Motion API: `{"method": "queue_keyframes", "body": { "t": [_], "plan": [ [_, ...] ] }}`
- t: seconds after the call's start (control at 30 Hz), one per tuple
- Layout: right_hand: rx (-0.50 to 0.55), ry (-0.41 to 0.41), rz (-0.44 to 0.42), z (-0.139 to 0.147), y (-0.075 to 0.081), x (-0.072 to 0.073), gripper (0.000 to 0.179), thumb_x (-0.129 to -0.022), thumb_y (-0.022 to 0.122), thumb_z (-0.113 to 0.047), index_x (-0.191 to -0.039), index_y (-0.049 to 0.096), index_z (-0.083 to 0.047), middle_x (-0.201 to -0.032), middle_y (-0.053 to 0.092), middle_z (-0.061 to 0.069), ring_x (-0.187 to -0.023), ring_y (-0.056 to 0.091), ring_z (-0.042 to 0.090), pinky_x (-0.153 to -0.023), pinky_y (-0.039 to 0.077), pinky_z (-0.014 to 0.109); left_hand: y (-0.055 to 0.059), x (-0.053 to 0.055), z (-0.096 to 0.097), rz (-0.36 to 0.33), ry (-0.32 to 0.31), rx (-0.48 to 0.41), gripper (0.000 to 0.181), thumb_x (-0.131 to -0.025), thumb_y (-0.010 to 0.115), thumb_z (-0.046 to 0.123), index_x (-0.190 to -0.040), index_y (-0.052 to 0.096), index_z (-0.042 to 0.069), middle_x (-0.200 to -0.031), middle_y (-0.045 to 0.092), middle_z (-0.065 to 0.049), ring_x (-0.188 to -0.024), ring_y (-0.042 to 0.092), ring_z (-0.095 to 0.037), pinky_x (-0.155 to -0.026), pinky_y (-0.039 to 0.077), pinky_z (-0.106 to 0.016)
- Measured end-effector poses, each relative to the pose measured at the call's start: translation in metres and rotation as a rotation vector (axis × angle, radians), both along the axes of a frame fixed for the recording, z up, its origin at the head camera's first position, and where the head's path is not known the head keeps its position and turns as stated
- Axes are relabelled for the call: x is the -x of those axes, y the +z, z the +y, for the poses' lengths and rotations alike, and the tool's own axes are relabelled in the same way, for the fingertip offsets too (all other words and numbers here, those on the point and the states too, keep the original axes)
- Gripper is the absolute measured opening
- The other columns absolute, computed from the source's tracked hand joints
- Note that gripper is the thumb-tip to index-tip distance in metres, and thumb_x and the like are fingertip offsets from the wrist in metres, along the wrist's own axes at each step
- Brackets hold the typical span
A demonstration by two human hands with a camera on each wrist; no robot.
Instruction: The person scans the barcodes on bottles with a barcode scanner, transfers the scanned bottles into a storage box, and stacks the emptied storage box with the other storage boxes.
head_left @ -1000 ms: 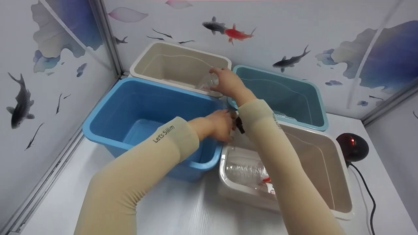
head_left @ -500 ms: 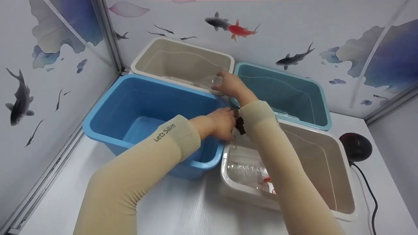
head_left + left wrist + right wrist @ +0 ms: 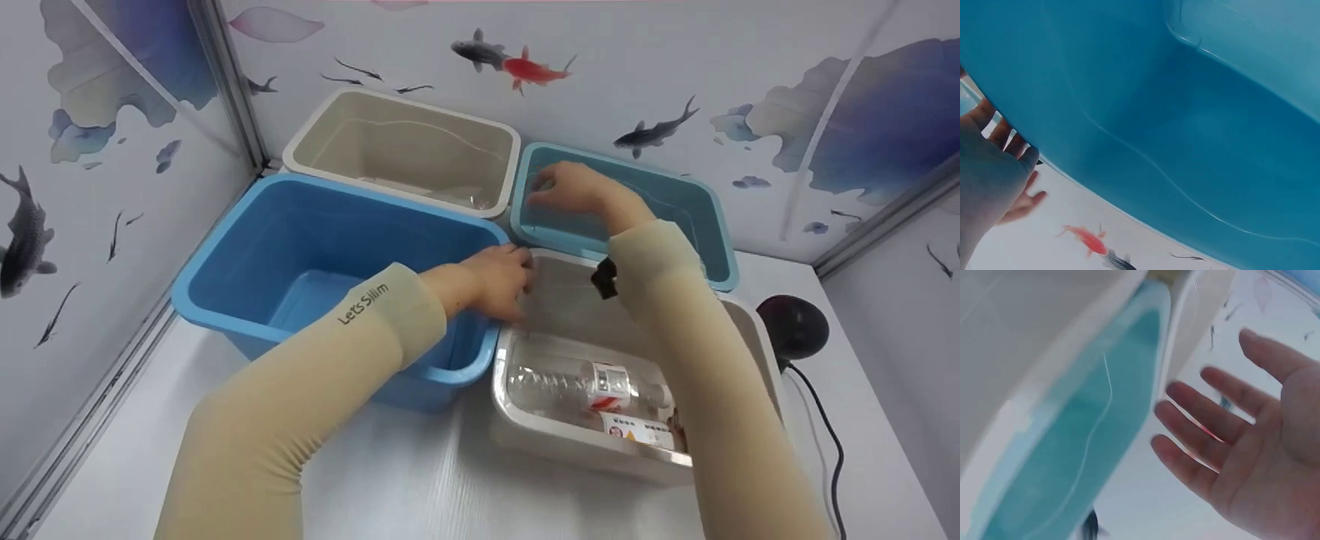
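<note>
My right hand is above the teal bin at the back right, holding nothing. The right wrist view has its fingers spread apart with the palm bare. My left hand is at the right end of the large blue bin, over its rim. In the left wrist view the left fingers overlap that bin's rim. A small bit of clear plastic shows inside the back beige bin, near its front right corner; the rest is hidden by the rim.
A pale front bin holds clear plastic bottles, one with a red and white label. A black rounded device with a cable stands on the white table at the right. Fish-printed walls enclose the back and sides.
My right hand has let go of the clear plastic bottle in the back beige bin and moved right, over the teal bin. My left hand stays by the blue bin's rim.
</note>
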State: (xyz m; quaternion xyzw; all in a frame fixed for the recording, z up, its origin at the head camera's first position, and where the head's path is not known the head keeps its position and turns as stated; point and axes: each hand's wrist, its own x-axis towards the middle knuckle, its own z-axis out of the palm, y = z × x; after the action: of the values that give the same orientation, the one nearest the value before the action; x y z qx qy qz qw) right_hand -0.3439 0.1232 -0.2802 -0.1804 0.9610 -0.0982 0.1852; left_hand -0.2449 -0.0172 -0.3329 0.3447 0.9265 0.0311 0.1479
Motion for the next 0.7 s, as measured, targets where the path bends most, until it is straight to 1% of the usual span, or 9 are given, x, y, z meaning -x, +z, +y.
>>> {"method": "queue_keyframes", "body": {
  "t": [0.17,0.23,0.3,0.37,0.47,0.53,0.6,0.67,0.7],
  "plan": [
    [-0.161,0.112,-0.075,0.029,0.003,-0.031,0.034,-0.091,0.057,-0.029,-0.116,0.062,-0.005,-0.111,0.065,0.015,-0.100,0.060,0.028,-0.091,0.048,0.046,0.001,0.000,-0.003,-0.053,0.038,-0.041,0.043,-0.087,0.060,0.034,-0.125,0.058,0.014,-0.139,0.040,-0.006,-0.125,0.037,-0.023,-0.108,0.033,-0.038],
    [-0.224,0.163,-0.133,0.042,-0.002,-0.045,0.030,-0.090,0.059,-0.028,-0.109,0.065,-0.005,-0.101,0.067,0.013,-0.091,0.062,0.025,-0.084,0.051,0.043,0.001,-0.001,-0.006,-0.071,0.057,-0.059,0.042,-0.087,0.060,0.033,-0.125,0.057,0.014,-0.137,0.042,-0.006,-0.123,0.038,-0.022,-0.107,0.034,-0.038],
    [-0.263,0.182,-0.195,0.055,-0.010,-0.057,0.030,-0.089,0.061,-0.027,-0.110,0.064,-0.005,-0.099,0.066,0.011,-0.090,0.062,0.023,-0.084,0.051,0.043,0.002,-0.002,-0.008,-0.075,0.068,-0.059,0.042,-0.087,0.060,0.032,-0.125,0.057,0.015,-0.135,0.043,-0.006,-0.122,0.039,-0.022,-0.107,0.035,-0.038],
    [-0.310,0.201,-0.209,0.066,-0.022,-0.067,0.035,-0.087,0.064,-0.028,-0.114,0.063,-0.006,-0.104,0.065,0.010,-0.093,0.061,0.024,-0.085,0.050,0.044,0.002,-0.003,-0.009,-0.076,0.075,-0.058,0.042,-0.087,0.060,0.030,-0.125,0.057,0.015,-0.134,0.044,-0.007,-0.121,0.039,-0.022,-0.106,0.036,-0.038],
    [-0.362,0.173,-0.227,0.079,-0.044,-0.077,0.050,-0.082,0.070,-0.031,-0.126,0.057,-0.009,-0.117,0.062,0.011,-0.107,0.057,0.029,-0.093,0.046,0.050,0.001,-0.002,-0.009,-0.071,0.079,-0.057,0.041,-0.086,0.060,0.029,-0.124,0.057,0.014,-0.132,0.044,-0.007,-0.119,0.040,-0.022,-0.105,0.037,-0.038],
    [-0.375,0.154,-0.262,0.089,-0.060,-0.083,0.061,-0.078,0.075,-0.032,-0.131,0.053,-0.011,-0.126,0.058,0.013,-0.117,0.052,0.034,-0.099,0.040,0.054,0.001,-0.002,-0.006,-0.069,0.074,-0.060,0.041,-0.085,0.060,0.028,-0.123,0.058,0.013,-0.132,0.044,-0.007,-0.119,0.039,-0.022,-0.105,0.036,-0.039],
    [-0.364,0.105,-0.334,0.100,-0.076,-0.088,0.072,-0.072,0.079,-0.033,-0.135,0.049,-0.013,-0.134,0.053,0.013,-0.126,0.045,0.037,-0.102,0.035,0.058,0.000,-0.002,-0.003,-0.072,0.065,-0.062,0.041,-0.085,0.060,0.029,-0.123,0.058,0.013,-0.132,0.044,-0.007,-0.120,0.039,-0.023,-0.105,0.036,-0.039],
    [-0.363,0.118,-0.353,0.118,-0.101,-0.088,0.081,-0.065,0.083,-0.038,-0.135,0.049,-0.015,-0.136,0.051,0.012,-0.126,0.044,0.036,-0.102,0.033,0.058,0.001,-0.001,0.002,-0.068,0.044,-0.056,0.042,-0.085,0.060,0.029,-0.123,0.058,0.012,-0.134,0.043,-0.008,-0.121,0.038,-0.023,-0.107,0.034,-0.039],
    [-0.365,0.108,-0.373,0.123,-0.108,-0.091,0.083,-0.063,0.084,-0.039,-0.135,0.049,-0.015,-0.136,0.051,0.011,-0.125,0.043,0.036,-0.102,0.032,0.059,0.001,-0.001,0.005,-0.064,0.031,-0.055,0.042,-0.085,0.060,0.029,-0.123,0.058,0.011,-0.134,0.043,-0.009,-0.122,0.038,-0.024,-0.107,0.033,-0.039]
  ]
}}
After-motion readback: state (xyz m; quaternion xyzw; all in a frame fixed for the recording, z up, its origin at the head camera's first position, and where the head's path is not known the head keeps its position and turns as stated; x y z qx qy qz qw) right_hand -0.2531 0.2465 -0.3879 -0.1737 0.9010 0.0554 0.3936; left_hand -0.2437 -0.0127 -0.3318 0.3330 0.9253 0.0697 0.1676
